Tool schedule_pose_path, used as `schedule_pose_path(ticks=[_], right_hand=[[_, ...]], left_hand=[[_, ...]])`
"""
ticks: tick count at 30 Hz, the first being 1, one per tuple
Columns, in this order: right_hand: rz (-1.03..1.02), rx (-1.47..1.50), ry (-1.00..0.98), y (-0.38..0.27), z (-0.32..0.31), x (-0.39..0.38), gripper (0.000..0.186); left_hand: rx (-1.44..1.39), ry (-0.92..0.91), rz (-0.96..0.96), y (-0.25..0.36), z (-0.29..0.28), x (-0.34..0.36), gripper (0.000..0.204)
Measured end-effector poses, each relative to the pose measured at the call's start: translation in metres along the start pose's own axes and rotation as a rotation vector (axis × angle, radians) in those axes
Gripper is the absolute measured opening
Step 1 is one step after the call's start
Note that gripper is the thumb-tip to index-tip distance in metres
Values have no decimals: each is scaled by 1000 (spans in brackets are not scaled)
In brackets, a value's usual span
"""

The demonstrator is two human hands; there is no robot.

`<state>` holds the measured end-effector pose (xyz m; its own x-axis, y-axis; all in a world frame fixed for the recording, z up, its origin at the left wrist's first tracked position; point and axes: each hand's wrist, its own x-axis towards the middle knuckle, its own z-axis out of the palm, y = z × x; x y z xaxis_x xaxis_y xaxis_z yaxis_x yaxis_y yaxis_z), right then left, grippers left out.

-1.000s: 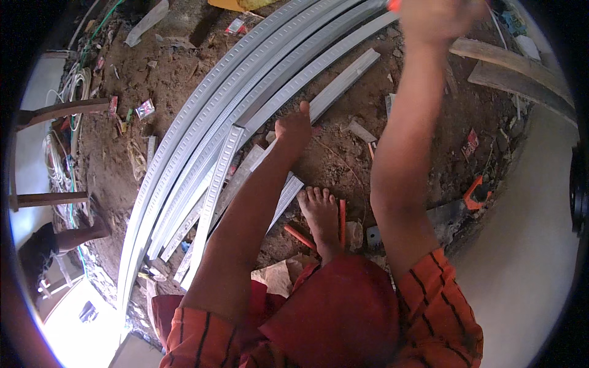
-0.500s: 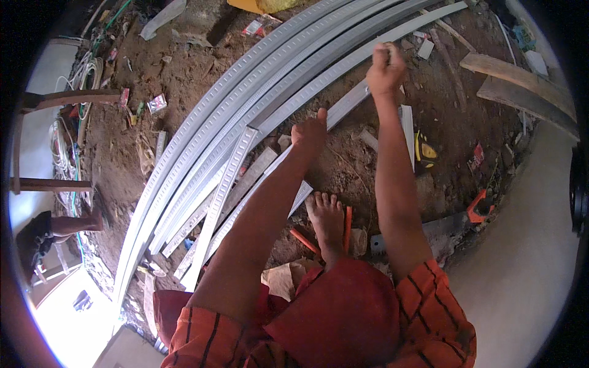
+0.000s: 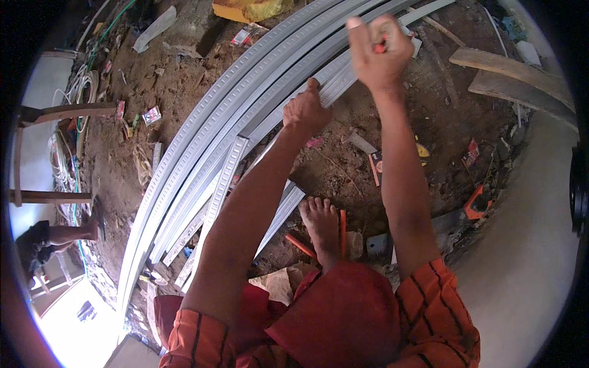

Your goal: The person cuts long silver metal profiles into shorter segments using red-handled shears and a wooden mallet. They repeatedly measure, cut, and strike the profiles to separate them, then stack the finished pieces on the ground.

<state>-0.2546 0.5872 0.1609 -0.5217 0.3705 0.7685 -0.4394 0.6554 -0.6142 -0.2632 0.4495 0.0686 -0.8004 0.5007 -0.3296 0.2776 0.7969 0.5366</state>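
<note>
My left hand [image 3: 307, 111] is closed round a grey metal channel [image 3: 338, 84], which lies slanting beside a row of long slotted metal profiles [image 3: 245, 92]. Above the channel's far part, my right hand [image 3: 383, 58] is raised with its fingers curled and its thumb out. A small red-orange end [image 3: 380, 45] shows between those fingers; the rest of that thing is hidden, so its kind is unclear. A shorter slotted strip [image 3: 224, 178] lies beneath my left forearm. Near my bare foot, two orange handles [image 3: 300, 246] stick out on the soil.
A handsaw with an orange handle [image 3: 476, 203] lies to the right, beside a pale wall [image 3: 521, 245]. Wooden boards [image 3: 509, 70] rest at the far right. Cables [image 3: 61, 150] hang at the left, where another person's leg [image 3: 73, 233] shows. Litter dots the soil.
My right hand has moved up and left, and the red-orange end has come into sight. My left hand has shifted slightly up and left, with the channel now closer to the other profiles.
</note>
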Motion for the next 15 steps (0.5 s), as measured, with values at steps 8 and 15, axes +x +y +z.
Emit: schedule_pose_path(ticks=[8, 15], right_hand=[[-81, 50, -84, -11, -9, 17, 29], [-262, 45, -429, -50, 15, 11, 18]], left_hand=[[-244, -606, 135, -2, -17, 13, 28], [-826, -1075, -226, -28, -35, -12, 36]])
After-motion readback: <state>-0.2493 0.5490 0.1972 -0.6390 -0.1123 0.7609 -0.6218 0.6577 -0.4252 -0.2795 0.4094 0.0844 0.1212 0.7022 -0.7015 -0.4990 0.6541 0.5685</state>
